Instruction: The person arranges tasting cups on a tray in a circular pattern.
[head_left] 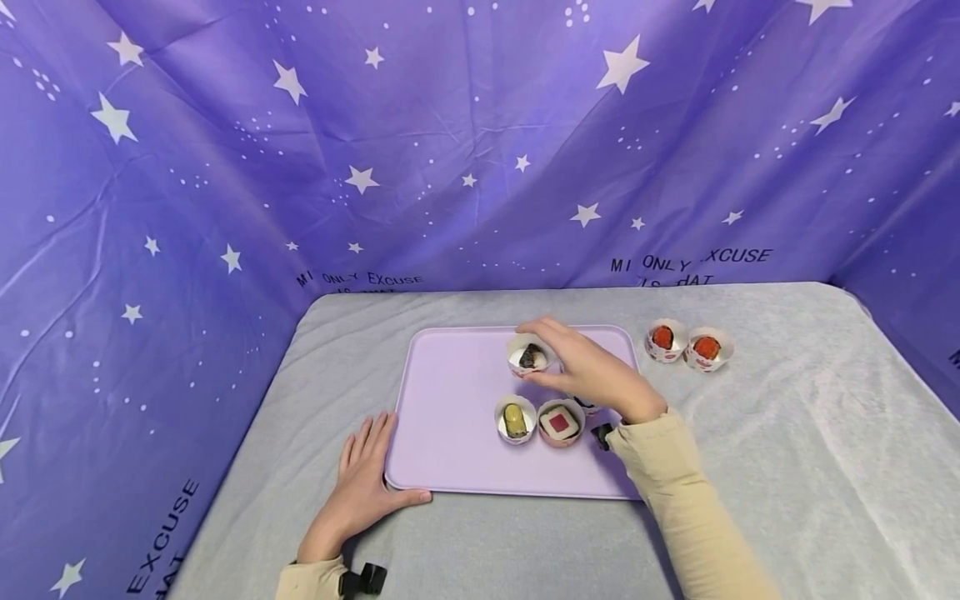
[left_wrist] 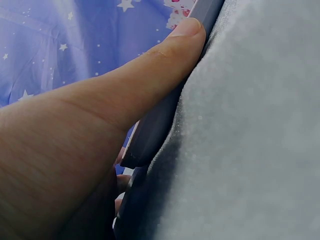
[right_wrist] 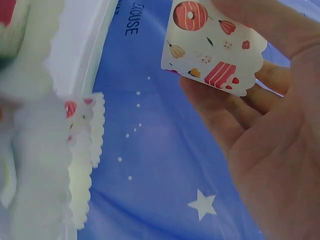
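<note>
My right hand [head_left: 588, 367] grips a small patterned paper cup [head_left: 516, 353] over the back part of the lilac tray [head_left: 442, 400]. A white piece of sushi with a dark wrap sits in it. Donut and cake prints show on the cup [right_wrist: 210, 50] in the right wrist view. On the tray stand a cup with yellow-topped sushi [head_left: 515, 421] and one with a red-centred square piece [head_left: 559, 423]. Another cup is mostly hidden under my right wrist. My left hand [head_left: 363, 483] rests at the tray's front left corner, fingers along the left edge, thumb along the front.
Two paper cups with red-topped sushi, a left one [head_left: 663, 340] and a right one [head_left: 707, 350], stand on the grey cloth [head_left: 810, 433] right of the tray. A purple star-printed curtain [head_left: 465, 167] hangs behind the table and at its sides.
</note>
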